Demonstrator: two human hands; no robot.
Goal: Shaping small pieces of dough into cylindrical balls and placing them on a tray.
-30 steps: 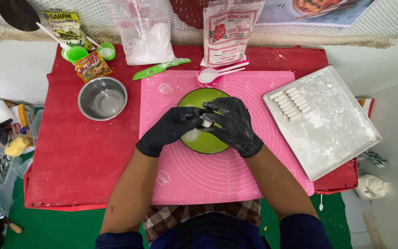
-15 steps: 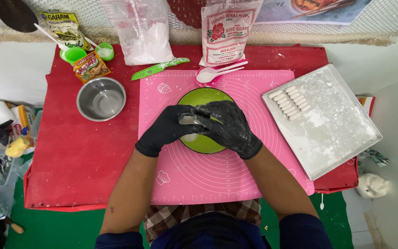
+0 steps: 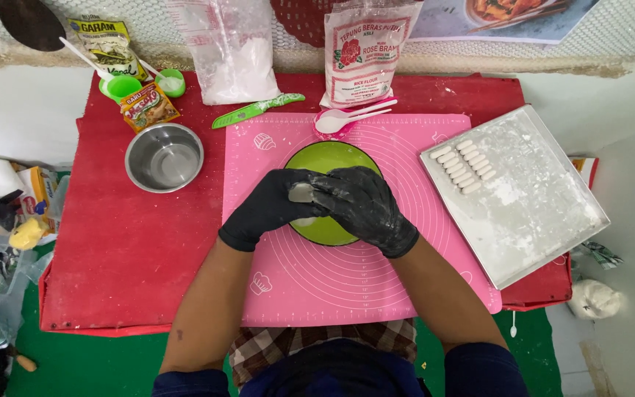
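Dough piece [image 3: 301,192], small and pale, sits pinched between a person's two black-gloved hands, directly above a green bowl [image 3: 325,158] on a pink baking mat [image 3: 376,287]. Left hand [image 3: 270,207] curls around the piece from the side, while right hand [image 3: 365,206] closes over it, fingers dusted white. Out beyond the right hand lies a floured metal tray [image 3: 538,206] carrying rows of short shaped dough sticks [image 3: 464,167]. Beyond the left hand stands a steel bowl [image 3: 164,156] on the red tabletop [image 3: 112,250]. Farther ahead of both hands rest two pale spoons [image 3: 347,117] and a green knife [image 3: 255,110].
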